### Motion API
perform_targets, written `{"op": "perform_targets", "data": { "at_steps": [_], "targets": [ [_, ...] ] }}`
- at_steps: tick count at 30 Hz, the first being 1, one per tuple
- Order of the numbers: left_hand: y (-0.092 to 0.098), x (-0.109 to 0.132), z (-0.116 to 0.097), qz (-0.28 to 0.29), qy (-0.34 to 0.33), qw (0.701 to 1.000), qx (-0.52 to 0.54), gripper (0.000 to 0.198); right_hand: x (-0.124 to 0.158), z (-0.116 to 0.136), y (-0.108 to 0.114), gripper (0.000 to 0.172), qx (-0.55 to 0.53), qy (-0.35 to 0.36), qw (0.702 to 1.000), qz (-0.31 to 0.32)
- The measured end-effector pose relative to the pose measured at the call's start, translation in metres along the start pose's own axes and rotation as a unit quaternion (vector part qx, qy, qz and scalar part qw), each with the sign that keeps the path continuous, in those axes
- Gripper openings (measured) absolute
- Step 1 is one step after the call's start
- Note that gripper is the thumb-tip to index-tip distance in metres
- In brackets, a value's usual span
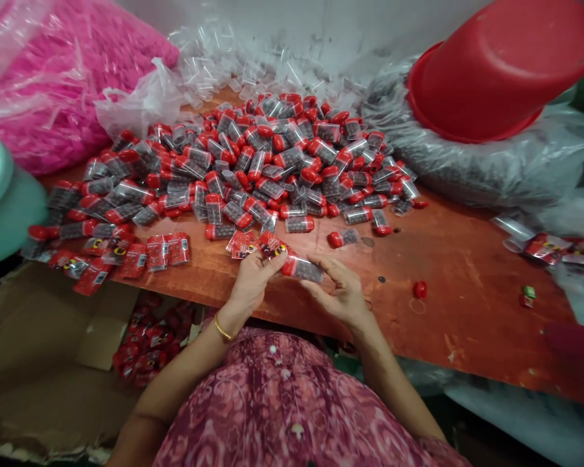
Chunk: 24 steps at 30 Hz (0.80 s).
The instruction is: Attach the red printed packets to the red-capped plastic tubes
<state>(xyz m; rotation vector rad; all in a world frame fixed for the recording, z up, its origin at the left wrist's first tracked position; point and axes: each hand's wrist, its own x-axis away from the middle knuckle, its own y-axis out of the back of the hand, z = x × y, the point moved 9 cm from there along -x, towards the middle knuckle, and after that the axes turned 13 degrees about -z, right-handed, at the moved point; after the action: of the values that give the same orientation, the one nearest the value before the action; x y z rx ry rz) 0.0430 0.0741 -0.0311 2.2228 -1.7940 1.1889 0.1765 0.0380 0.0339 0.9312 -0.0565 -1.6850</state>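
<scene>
A clear plastic tube (305, 268) with a red cap and dark contents lies level between my hands, just above the table's front edge. My left hand (254, 280) pinches its red-capped end together with a printed red packet (271, 245). Around the tube's clear end, the thumb and fingers of my right hand (339, 290) are closed. Whether the packet is joined to the tube I cannot tell. Another red packet (241, 244) lies on the table just behind my left hand. Beyond it spreads a large heap of similar red-capped tubes (272, 162).
Printed red packs (168, 250) line the table's (448, 259) left front edge, above a cardboard box (53, 350) holding more. Pink pieces fill a bag (68, 84) beside a mint tub (4, 194). A red bucket (486, 78) rests on a plastic bag (462, 162). A loose red cap (420, 289) lies right.
</scene>
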Motion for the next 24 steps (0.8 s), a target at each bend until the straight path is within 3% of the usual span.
{"op": "perform_targets", "data": {
  "at_steps": [3,11,15,19,24],
  "targets": [
    [0.000,-0.001,0.001,-0.005,0.004,1.000,0.010,0.040,0.003,0.008,-0.007,0.036,0.039,0.033,0.998,-0.019],
    [-0.003,-0.002,0.013,-0.009,-0.004,0.995,0.102,0.030,0.011,0.014,-0.018,0.041,0.112,0.043,0.986,-0.113],
    [-0.002,0.001,0.017,-0.022,-0.011,0.994,0.106,0.035,0.005,0.017,-0.017,0.036,0.121,0.025,0.985,-0.121],
    [-0.002,-0.001,0.007,0.002,-0.022,0.996,0.090,0.035,0.001,0.019,-0.016,0.030,0.083,0.010,0.989,-0.120],
    [-0.004,-0.011,0.007,-0.001,-0.012,0.999,0.043,0.034,0.001,0.023,-0.026,0.032,0.078,0.019,0.992,-0.100]
  ]
}}
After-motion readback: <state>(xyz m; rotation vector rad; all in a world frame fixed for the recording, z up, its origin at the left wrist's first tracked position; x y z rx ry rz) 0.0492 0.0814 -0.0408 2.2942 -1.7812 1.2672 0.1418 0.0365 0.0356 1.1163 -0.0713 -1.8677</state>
